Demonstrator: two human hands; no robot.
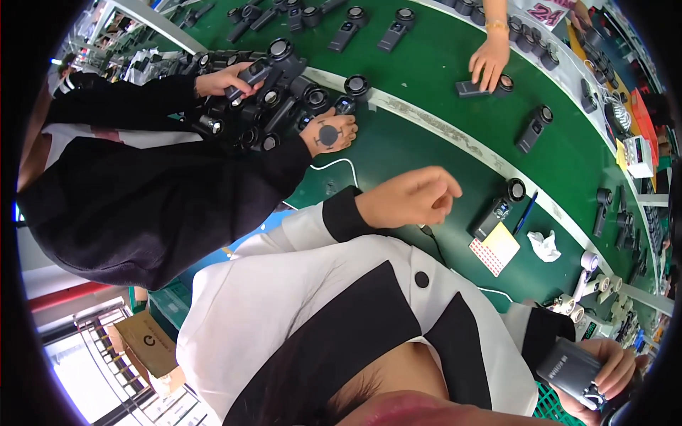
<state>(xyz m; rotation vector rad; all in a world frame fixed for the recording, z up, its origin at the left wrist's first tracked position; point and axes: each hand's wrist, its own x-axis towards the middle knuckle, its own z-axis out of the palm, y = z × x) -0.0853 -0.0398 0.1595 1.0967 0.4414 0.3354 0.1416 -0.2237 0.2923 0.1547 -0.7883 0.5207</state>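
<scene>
My left hand (pixel 412 199) hovers over the green table with its fingers curled in and nothing visible in them. At the lower right, my right hand (pixel 607 373) grips a dark grey handheld fan (pixel 570 370) by its body; its round head is mostly hidden at the dark rim. On the table, to the right of my left hand, lies another handheld fan (pixel 491 216) with a small lit display. Its lower end is beside a yellow paper pad (pixel 506 243) and a sheet of red-marked stickers (pixel 488 257).
A blue pen (pixel 526 212) and a crumpled white tissue (pixel 544 246) lie near the white divider strip (pixel 447 130). On the left, a co-worker in black sleeves (pixel 156 192) handles piled fans. Across the strip, another person's hand (pixel 490 62) touches a fan. White small devices (pixel 586 284) stand at right.
</scene>
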